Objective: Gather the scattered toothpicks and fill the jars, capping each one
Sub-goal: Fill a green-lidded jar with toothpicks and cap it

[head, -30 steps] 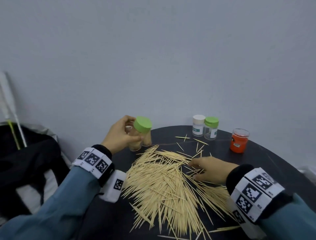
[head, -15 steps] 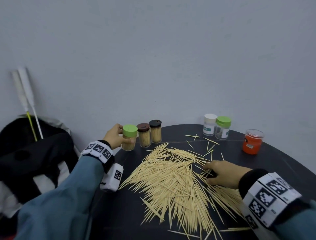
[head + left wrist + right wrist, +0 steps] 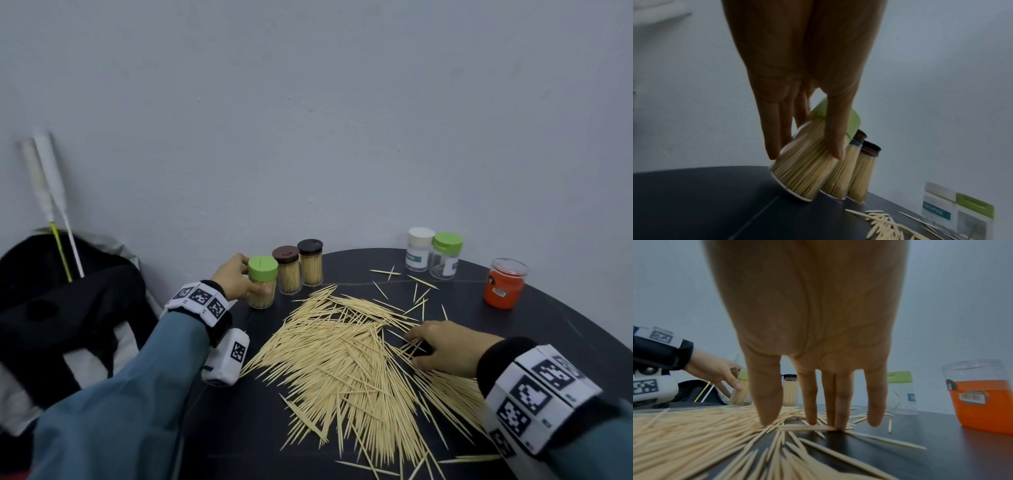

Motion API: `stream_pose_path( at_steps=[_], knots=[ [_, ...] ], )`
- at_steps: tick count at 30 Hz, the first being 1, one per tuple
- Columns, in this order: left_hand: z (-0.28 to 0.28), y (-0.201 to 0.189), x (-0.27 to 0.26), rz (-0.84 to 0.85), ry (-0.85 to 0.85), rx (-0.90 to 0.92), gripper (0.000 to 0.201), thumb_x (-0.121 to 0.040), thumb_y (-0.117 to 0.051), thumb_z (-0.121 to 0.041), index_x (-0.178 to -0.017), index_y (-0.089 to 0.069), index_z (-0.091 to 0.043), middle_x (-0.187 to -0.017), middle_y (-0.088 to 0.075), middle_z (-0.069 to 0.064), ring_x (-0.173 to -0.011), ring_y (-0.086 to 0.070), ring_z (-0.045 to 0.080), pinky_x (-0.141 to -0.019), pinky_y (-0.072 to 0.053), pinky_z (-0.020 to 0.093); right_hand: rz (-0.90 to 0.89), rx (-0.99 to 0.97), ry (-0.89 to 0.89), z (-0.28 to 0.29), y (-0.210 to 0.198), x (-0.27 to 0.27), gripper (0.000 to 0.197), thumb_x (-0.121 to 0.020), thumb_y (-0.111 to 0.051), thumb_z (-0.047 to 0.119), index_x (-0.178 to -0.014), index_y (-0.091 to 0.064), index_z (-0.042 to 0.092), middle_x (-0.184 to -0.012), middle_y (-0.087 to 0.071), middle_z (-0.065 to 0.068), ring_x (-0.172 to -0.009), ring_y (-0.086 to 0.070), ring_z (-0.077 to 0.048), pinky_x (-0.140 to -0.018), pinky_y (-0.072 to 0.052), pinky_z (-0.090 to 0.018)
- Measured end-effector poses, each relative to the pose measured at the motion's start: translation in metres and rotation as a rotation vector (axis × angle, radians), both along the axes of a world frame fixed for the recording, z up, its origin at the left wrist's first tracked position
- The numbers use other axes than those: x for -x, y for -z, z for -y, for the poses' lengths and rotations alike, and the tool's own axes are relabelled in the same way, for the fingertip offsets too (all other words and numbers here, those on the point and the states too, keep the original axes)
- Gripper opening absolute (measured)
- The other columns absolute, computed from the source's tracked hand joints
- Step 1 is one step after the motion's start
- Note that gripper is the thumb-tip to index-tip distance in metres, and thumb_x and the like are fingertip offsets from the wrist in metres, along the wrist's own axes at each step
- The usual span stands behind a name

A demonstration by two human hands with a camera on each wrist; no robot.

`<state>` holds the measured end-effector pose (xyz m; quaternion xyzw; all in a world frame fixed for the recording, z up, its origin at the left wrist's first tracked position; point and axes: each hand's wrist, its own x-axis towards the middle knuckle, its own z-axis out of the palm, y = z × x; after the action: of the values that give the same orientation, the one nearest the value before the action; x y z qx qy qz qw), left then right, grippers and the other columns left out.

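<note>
Head view: green-capped jar [image 3: 262,287] in left hand [image 3: 235,280] grip, on table [image 3: 565,329].

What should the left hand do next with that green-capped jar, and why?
Probably let go. The left hand holds the green-capped jar, already full, capped and beside two other filled jars, seemingly on the table. Many toothpicks still lie loose.

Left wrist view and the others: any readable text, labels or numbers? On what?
"TOOTHPICK", blurred, on the teal label of the white-capped clear jar.
Barcode sticker on the orange plastic jar: digits unreadable.
Green-capped clear jar's label: too small to read.
Wristband markers: patterns only, no words.
</note>
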<state>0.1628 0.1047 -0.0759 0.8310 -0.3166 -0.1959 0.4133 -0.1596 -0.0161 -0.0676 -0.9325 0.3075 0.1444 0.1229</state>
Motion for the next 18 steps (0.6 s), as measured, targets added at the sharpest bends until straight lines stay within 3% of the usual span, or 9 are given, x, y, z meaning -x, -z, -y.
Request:
stream_pose_path(
  at_steps=[7,13,15,18],
  knots=[
    [-0.002,0.002,-0.005,0.055,-0.028,-0.068,0.059,-0.066,-0.083,-0.004,-0.107,-0.04,-0.009,-0.123,-0.054,0.018,-0.112,-0.054,0.035,-0.085,-0.052,0.049,0.0,-0.007,0.0,-0.001,-0.001,0.001,0.05,-0.094,-0.051,0.034,-0.14,-0.037,0.02,-0.141,-0.04,-0.002,-0.129,-0.039,-0.017,-0.106,-0.033,-0.028],
    [-0.002,0.002,-0.005,0.085,-0.038,-0.156,0.068,-0.067,-0.083,-0.011,-0.121,-0.043,-0.004,-0.118,-0.054,0.014,-0.113,-0.052,0.033,-0.091,-0.049,0.047,-0.006,-0.011,0.008,-0.001,-0.002,0.002,0.051,-0.093,-0.051,0.034,-0.14,-0.036,0.019,-0.142,-0.039,-0.002,-0.129,-0.039,-0.017,-0.107,-0.033,-0.028],
    [-0.003,0.0,-0.003,0.103,-0.022,-0.186,0.07,-0.065,-0.085,-0.015,-0.12,-0.045,-0.001,-0.122,-0.057,0.017,-0.114,-0.052,0.034,-0.093,-0.047,0.044,-0.008,-0.015,0.009,-0.001,-0.003,0.003,0.051,-0.093,-0.051,0.034,-0.14,-0.037,0.019,-0.142,-0.04,-0.002,-0.129,-0.04,-0.017,-0.108,-0.033,-0.029],
    [-0.005,-0.015,0.009,0.16,-0.042,-0.175,0.078,-0.07,-0.082,-0.014,-0.133,-0.038,-0.001,-0.133,-0.049,0.016,-0.122,-0.047,0.032,-0.1,-0.039,0.039,0.001,-0.024,0.018,0.001,-0.006,0.004,0.05,-0.093,-0.052,0.033,-0.139,-0.038,0.019,-0.142,-0.041,-0.002,-0.129,-0.041,-0.018,-0.107,-0.034,-0.029]
  ],
)
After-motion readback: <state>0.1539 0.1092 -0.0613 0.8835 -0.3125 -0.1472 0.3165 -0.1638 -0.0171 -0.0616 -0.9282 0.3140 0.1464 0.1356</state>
